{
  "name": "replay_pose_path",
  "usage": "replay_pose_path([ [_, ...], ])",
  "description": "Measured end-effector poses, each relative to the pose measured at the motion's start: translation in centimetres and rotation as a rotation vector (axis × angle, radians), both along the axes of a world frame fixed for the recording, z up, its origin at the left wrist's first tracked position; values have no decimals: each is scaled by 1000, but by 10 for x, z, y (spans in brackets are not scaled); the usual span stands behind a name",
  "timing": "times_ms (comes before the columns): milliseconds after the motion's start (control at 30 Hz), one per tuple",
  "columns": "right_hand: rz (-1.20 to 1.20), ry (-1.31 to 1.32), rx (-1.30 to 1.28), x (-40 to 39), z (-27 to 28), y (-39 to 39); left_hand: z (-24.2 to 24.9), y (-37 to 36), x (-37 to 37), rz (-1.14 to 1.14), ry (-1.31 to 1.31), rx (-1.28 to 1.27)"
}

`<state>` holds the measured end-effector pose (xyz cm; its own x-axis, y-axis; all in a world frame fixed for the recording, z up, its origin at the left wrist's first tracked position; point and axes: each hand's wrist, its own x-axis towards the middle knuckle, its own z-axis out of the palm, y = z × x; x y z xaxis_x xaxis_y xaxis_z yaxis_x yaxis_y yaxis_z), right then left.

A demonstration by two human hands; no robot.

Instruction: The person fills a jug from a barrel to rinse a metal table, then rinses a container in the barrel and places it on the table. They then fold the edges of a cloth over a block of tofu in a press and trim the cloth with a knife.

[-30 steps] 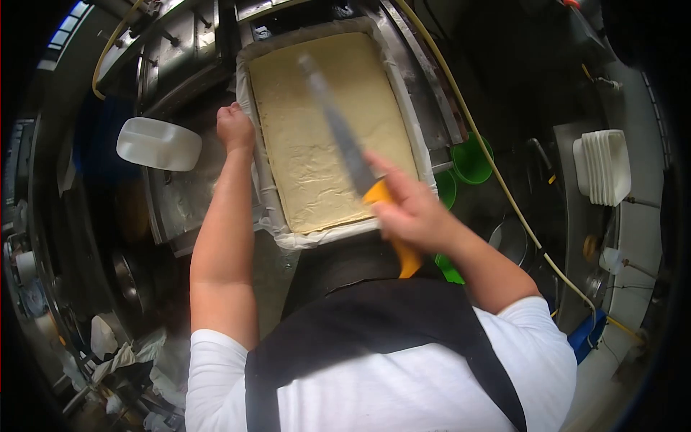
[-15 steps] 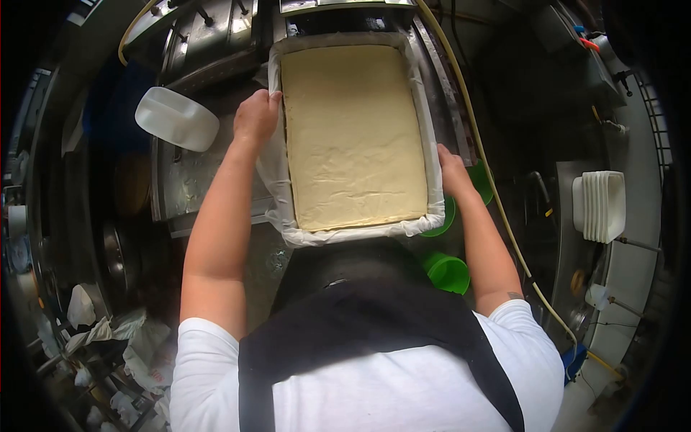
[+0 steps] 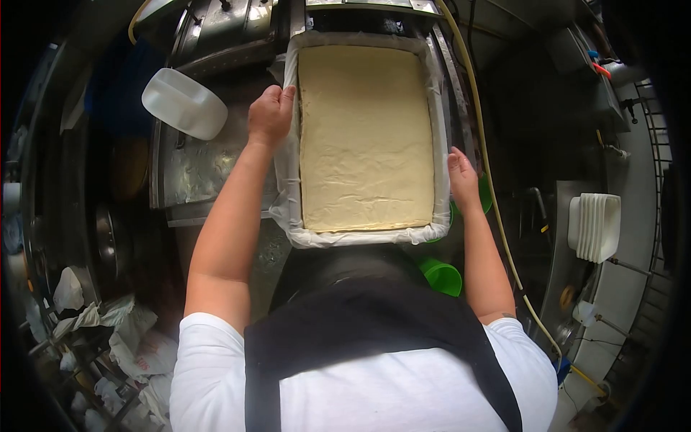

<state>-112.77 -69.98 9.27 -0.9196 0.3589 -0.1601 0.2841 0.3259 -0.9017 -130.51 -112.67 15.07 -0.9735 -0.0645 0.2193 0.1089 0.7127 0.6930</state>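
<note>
A deep rectangular tray (image 3: 442, 122), lined with white cloth or film, lies in front of me at the centre of the head view. A smooth pale-yellow slab (image 3: 367, 129) fills it, dough or cheese by its look, with wrinkles towards the near end. My left hand (image 3: 272, 115) is closed on the tray's left rim, thumb along the edge. At the right side, lower down, my right hand (image 3: 464, 180) holds the opposite rim with its thumb upward; the fingers beneath are mostly hidden. The tray's near end is close to my black apron (image 3: 360, 309).
A white translucent plastic jug (image 3: 184, 104) lies on the metal counter (image 3: 201, 173) to the left. Green tubs (image 3: 441, 278) stand below the tray on the right. A yellow hose (image 3: 481, 137) runs down past my right arm. White stacked containers (image 3: 597, 227) sit farther right.
The whole view has shifted slightly, so the tray and both hands appear a little farther right. Both hands stay at the tray's sides.
</note>
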Motion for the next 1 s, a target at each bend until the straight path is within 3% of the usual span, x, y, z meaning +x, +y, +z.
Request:
replay_pose_path([
  [67,68,-17,2,2,2,-12,-3,-3,-1,3,-10,-16],
  [133,166,36,273,2,-5,-18,-6,-5,-3,7,-16,-30],
  [267,140,30,376,1,-8,-20,-11,-9,-7,7,-11,-56],
  [400,160,59,338,3,-6,-21,-12,-14,-4,51,13,-115],
  [467,115,89,18,9,-4,-21,-19,-17,7,66,70,-58],
  [533,108,89,100,22,-4,-19,-39,-22,25,84,131,-7],
  [600,94,90,181,31,-2,-22,-62,-24,52,-42,-140,147],
  [667,146,32,378,39,6,-29,-55,-20,83,-47,-210,117],
  [733,128,35,365,34,9,-33,-42,-16,94,-50,-272,95],
  [833,134,84,362,22,17,-36,-15,-22,91,-69,-312,-136],
  [1000,168,87,323,-5,28,-31,13,-25,90,-82,-150,-248],
])
